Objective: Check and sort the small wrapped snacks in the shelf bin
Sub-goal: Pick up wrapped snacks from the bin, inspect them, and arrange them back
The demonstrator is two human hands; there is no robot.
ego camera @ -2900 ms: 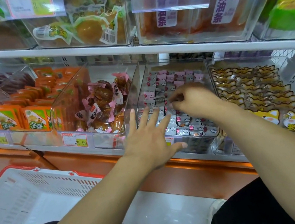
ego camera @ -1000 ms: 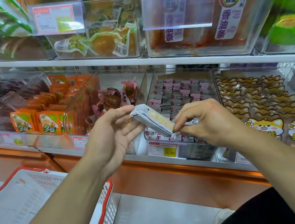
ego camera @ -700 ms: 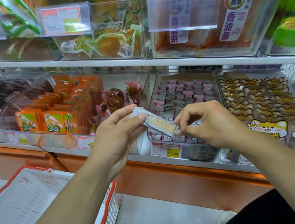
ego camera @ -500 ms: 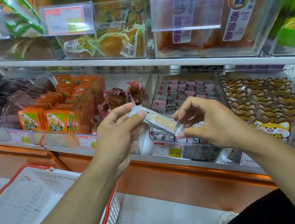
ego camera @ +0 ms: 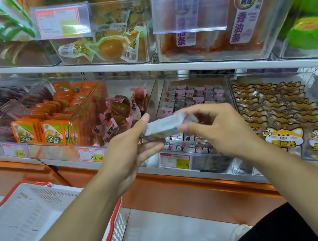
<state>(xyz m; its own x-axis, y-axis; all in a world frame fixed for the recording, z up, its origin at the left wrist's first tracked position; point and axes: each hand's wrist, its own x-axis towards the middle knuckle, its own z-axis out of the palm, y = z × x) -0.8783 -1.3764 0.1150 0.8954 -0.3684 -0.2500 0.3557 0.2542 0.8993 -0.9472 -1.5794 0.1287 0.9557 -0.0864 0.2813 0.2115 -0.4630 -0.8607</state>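
A small white wrapped snack (ego camera: 164, 125), blurred by motion, lies level between my hands in front of the shelf. My left hand (ego camera: 131, 146) holds its left end with thumb and fingers. My right hand (ego camera: 217, 129) pinches its right end. Behind them stands the clear shelf bin (ego camera: 226, 87), filled with several small grey and pink wrapped snacks (ego camera: 192, 95) in rows.
A bin of brown candies in pink wrappers (ego camera: 119, 114) sits left of the snack bin, and orange packets (ego camera: 49, 131) further left. Dog-print packets (ego camera: 279, 111) fill the right bin. A white basket with a red rim (ego camera: 32, 217) stands at lower left. Price tags line the shelf edge.
The snack has turned from a tilt down to the right to nearly level. Both hands have shifted slightly while they keep hold of it. The camera has tilted down a little.
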